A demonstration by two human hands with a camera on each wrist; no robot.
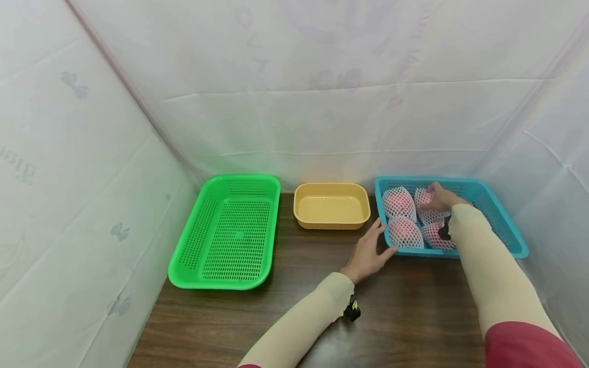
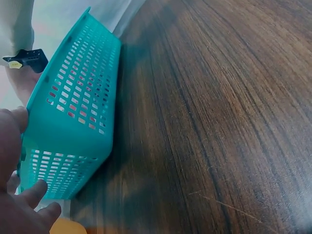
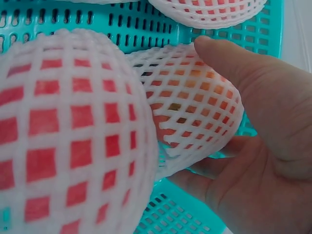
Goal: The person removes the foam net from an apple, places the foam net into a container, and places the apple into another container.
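Observation:
A blue plastic basket [image 1: 499,214] holds several round red fruits in white foam nets, grouped at its left end. My right hand [image 1: 440,198] reaches into it. In the right wrist view, the right hand [image 3: 273,122] grips one netted fruit [image 3: 195,102], thumb on top and fingers underneath; its skin shows orange-red through the mesh. Another netted fruit [image 3: 73,131] is close beside it. My left hand [image 1: 368,255] touches the basket's near left corner, its fingers spread around the corner. In the left wrist view, the left hand [image 2: 19,195] is at the basket wall [image 2: 68,141].
A yellow tub [image 1: 331,209] stands left of the blue basket, against the white sheet [image 1: 331,128] at the back. Farther left is a green basket [image 1: 236,240] with nothing in it. All stand on a dark wooden table [image 1: 414,312], with sheets hanging on both sides.

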